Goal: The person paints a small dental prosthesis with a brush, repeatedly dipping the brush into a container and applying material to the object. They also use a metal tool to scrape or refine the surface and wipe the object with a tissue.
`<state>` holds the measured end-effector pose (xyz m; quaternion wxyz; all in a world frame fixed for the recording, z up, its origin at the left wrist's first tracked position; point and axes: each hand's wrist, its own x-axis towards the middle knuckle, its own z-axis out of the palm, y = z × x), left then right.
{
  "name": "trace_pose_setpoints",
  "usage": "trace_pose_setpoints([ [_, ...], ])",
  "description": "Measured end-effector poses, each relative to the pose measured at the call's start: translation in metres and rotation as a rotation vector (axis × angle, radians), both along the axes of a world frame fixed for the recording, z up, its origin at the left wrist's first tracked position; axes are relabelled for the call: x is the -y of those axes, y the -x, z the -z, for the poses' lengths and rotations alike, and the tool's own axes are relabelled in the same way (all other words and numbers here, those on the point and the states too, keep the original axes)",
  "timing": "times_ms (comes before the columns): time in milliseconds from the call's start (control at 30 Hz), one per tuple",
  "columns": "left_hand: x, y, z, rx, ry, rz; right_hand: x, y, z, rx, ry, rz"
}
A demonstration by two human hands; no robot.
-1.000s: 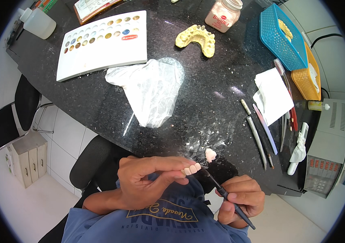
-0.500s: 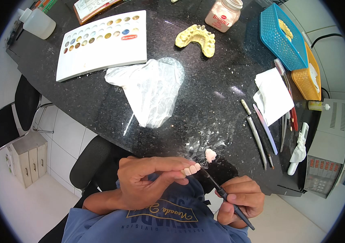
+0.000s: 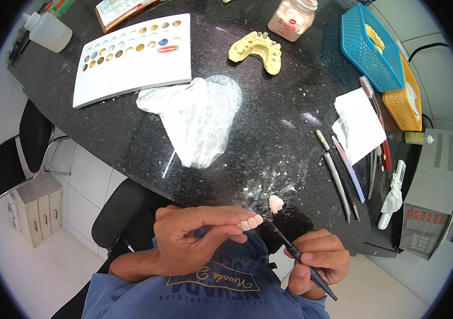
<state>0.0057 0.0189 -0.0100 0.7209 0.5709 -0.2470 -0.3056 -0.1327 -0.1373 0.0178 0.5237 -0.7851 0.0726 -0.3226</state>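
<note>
Between the thumb and fingers of my left hand (image 3: 194, 231) is a short row of joined, tooth-shaped dental crowns (image 3: 250, 223), pale in colour. My right hand (image 3: 322, 260) is closed round a slim black pen-like tool (image 3: 294, 252), slanted with its thin end toward the crowns. That tip lies just beside the end crown; whether it touches cannot be made out. A pale pink lump (image 3: 276, 203) rests on the dark speckled table (image 3: 274, 122) just beyond the tool tip, among white powder smears.
Beyond lie a crumpled clear plastic bag (image 3: 200, 119), a white palette with wells (image 3: 130, 69), a yellow dental cast (image 3: 247, 48) and a jar of pink powder (image 3: 291, 21). On the right are several slim tools, white paper (image 3: 359, 125), a blue basket (image 3: 370, 58) and an orange basket (image 3: 401, 114).
My right hand and the black tool have shifted slightly to the right, drawing the tip a little away from the crowns. My left hand has hardly moved.
</note>
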Motion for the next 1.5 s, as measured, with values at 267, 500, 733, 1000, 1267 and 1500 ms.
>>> trace_pose_setpoints([
  [267, 0.0011, 0.0003, -0.0015, 0.002, 0.002, -0.007, 0.0011, -0.0011, -0.0029, -0.025, 0.024, -0.016],
  [500, 0.0007, 0.0005, -0.0002, 0.002, 0.005, -0.01, 0.0002, -0.0006, -0.0041, -0.036, 0.014, -0.008],
  [733, 0.0007, 0.0004, -0.0015, -0.002, -0.001, -0.009, 0.0008, -0.0004, -0.0046, -0.046, 0.013, -0.03],
  [1000, 0.0013, 0.0006, -0.0002, 0.002, 0.004, -0.014, -0.0003, 0.0003, -0.0004, -0.004, -0.028, 0.016],
  [1267, 0.0009, 0.001, -0.0015, 0.004, 0.008, -0.016, 0.0018, -0.0005, -0.0035, -0.022, 0.018, -0.018],
  [1500, 0.0014, 0.0007, -0.002, -0.008, 0.003, -0.014, -0.0032, 0.0046, 0.0039, 0.111, -0.138, 0.036],
])
